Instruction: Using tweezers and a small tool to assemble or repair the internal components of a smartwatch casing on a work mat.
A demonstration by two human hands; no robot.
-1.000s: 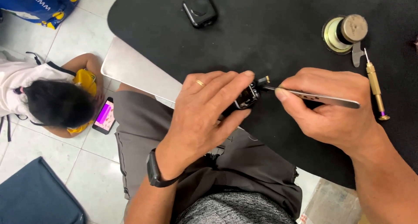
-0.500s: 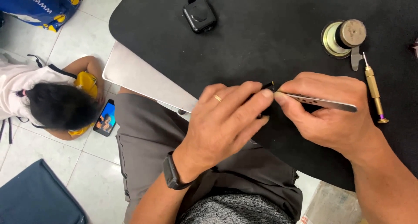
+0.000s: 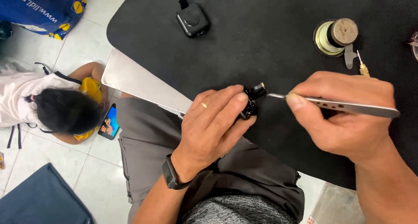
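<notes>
Just then the left hand (image 3: 213, 124) pinched a small black part (image 3: 250, 103) — the right hand (image 3: 344, 115) gripped metal tweezers (image 3: 344, 105), their tip just beside it, above the black mat (image 3: 261, 45).

Left hand (image 3: 213, 124) hides most of small black part (image 3: 251, 100) (details unclear).

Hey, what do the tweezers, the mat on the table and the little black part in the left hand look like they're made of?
Tweezers: bare metal, likely steel; silver-grey with a brushed sheen and small holes along the arm.
Mat: soft matte black, maybe rubber or felt; no glare, rounded edge. The weave cannot be seen.
Black part: probably moulded plastic, slightly glossy, with a brass-coloured tip. It is too small to be sure.
</notes>
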